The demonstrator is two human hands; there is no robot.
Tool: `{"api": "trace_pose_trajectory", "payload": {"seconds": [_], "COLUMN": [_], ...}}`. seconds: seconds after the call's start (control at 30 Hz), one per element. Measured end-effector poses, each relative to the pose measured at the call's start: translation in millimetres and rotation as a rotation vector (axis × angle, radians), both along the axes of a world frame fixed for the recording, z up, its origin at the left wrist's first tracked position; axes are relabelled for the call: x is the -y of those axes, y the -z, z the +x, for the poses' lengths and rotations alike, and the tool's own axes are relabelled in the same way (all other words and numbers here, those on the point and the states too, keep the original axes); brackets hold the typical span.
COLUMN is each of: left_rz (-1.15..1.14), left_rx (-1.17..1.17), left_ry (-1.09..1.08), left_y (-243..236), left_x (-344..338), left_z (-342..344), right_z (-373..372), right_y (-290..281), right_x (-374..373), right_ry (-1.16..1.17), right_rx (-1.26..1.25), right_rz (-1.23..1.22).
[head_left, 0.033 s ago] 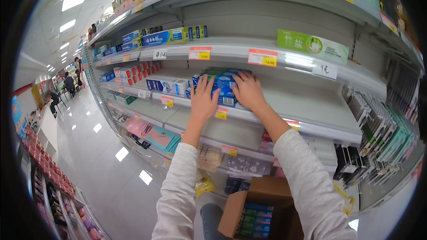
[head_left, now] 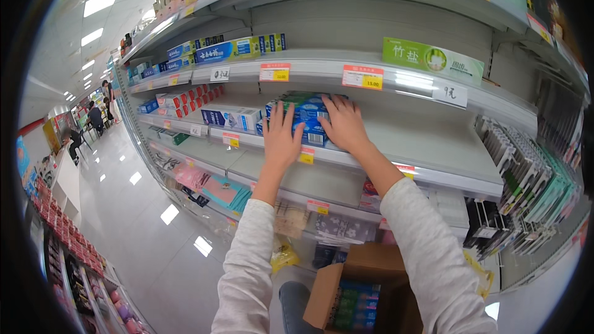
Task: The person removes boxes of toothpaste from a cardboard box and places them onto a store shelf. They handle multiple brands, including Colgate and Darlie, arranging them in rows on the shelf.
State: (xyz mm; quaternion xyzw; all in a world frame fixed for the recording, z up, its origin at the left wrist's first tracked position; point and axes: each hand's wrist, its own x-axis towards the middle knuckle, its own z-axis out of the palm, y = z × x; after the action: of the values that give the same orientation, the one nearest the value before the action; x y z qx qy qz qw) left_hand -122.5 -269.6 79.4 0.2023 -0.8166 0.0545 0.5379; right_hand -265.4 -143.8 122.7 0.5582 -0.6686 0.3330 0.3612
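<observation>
A stack of blue and green toothpaste boxes (head_left: 314, 119) sits at the front of a middle shelf. My left hand (head_left: 283, 139) rests on its left part, fingers spread and pointing toward the back. From the other side, my right hand (head_left: 348, 127) lies over the top right of the stack, with its fingers apart and its thumb near the front. Both palms hide part of the boxes. Below, between my forearms, an open cardboard carton (head_left: 323, 297) holds more toothpaste boxes (head_left: 357, 305) in blue and green.
White and blue boxes (head_left: 230, 117) stand left of the stack, with red and white boxes (head_left: 185, 102) farther left. Above runs a shelf edge with price tags (head_left: 362, 78) and a green sign (head_left: 432, 59). Packaged goods (head_left: 526, 179) hang at right. People (head_left: 96, 117) are far down the aisle.
</observation>
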Motion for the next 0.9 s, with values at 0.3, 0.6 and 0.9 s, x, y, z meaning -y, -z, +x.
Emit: {"api": "trace_pose_trajectory", "payload": {"seconds": [0.3,0.6,0.9], "left_rz": [0.09,0.401,0.509], "left_rx": [0.128,1.609,1.976], "left_ry": [0.676,0.52,0.393], "left_y": [103.3,336.0,467.0], "left_x": [-245.7,-368.0,-347.8], "left_z": [50.1,53.9,55.8], "right_z": [79.5,89.7,116.6], "right_y": [81.1,325.4,363.1], "right_x": [-211.0,-383.3,-398.7], "right_ry": [-0.355,0.266,0.069], "right_rx": [0.281,0.943,1.032], "right_rz": [-0.271,0.493,1.066]}}
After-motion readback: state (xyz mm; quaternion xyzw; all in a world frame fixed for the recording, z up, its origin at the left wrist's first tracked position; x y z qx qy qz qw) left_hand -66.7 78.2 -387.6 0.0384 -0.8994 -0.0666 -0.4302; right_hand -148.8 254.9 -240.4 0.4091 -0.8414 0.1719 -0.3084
